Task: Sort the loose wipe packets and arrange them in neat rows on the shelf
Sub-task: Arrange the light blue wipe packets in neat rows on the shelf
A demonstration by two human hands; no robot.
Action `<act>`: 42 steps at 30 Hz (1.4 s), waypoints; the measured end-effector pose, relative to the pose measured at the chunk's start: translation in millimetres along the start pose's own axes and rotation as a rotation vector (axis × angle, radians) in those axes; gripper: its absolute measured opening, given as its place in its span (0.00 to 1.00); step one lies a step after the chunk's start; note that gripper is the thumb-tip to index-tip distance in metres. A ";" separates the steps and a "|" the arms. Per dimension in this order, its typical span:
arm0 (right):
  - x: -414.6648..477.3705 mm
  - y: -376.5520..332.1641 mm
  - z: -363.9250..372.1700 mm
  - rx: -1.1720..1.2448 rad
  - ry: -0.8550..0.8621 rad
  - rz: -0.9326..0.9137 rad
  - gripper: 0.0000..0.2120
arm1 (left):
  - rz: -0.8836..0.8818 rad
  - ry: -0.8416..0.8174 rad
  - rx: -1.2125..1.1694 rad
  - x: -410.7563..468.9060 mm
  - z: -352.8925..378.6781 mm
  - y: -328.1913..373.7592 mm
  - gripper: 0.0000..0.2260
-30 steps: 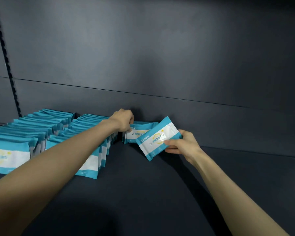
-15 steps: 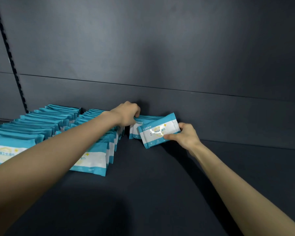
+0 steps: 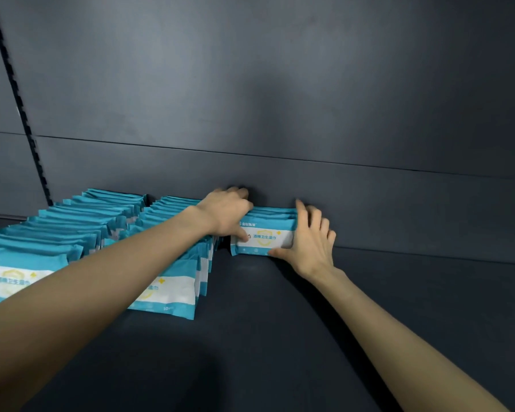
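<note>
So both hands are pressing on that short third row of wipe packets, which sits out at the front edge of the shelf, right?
Not quite. The head view shows the left hand and right hand on the short third row, but it stands against the back wall, not at the front edge of the shelf.

A dark, matte shelf [image 3: 280, 337] is carrying teal-and-white wipe packets standing on edge. Two long rows [image 3: 81, 230] are running from the front left back toward the rear wall, side by side. Just right of them, a short third row [image 3: 265, 233] is sitting against the wall. The shelf's right side is lying bare.
</note>
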State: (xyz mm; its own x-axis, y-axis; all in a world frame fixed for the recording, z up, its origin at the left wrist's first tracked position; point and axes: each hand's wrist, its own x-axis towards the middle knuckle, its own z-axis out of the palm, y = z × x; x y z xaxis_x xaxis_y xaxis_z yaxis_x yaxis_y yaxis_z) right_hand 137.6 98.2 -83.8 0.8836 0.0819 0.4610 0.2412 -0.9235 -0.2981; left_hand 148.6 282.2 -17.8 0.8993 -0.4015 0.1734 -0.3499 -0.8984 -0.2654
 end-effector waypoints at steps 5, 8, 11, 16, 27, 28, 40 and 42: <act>8.8 16.8 -6.5 -0.012 -0.065 -0.175 0.41 | 0.044 0.003 0.049 1.0 -1.4 -4.3 0.28; 11.1 15.5 -7.5 -0.028 -0.043 -0.191 0.38 | 0.053 -0.026 0.056 0.8 -4.6 -4.8 0.28; 11.1 11.4 -5.0 -0.053 -0.014 -0.202 0.37 | 0.055 -0.026 0.122 0.5 -6.0 -1.0 0.26; 12.8 7.4 -5.6 -0.144 0.007 -0.201 0.35 | 0.037 -0.022 0.204 3.5 -7.9 9.5 0.22; 7.7 -3.3 -27.2 -0.156 -0.108 -0.094 0.35 | -0.018 -0.022 0.157 -6.1 -6.4 2.5 0.22; 6.7 -4.2 -31.4 -0.139 -0.113 -0.078 0.34 | -0.033 -0.013 0.135 -8.8 -7.5 2.3 0.22; -42.2 -31.0 -121.3 -0.008 0.052 -0.136 0.25 | -0.177 0.358 -0.052 -104.1 -77.6 31.7 0.25; -62.2 -37.4 -138.4 0.004 0.091 -0.168 0.24 | -0.188 0.470 -0.067 -130.5 -84.9 43.9 0.25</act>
State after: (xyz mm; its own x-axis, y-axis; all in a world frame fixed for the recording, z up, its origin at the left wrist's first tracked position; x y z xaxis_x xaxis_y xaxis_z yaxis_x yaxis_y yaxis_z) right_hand 18.1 75.8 14.3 0.7908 0.2000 0.5785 0.3840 -0.8981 -0.2143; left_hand -6.4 280.1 28.4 0.7387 -0.2546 0.6241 -0.2230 -0.9661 -0.1302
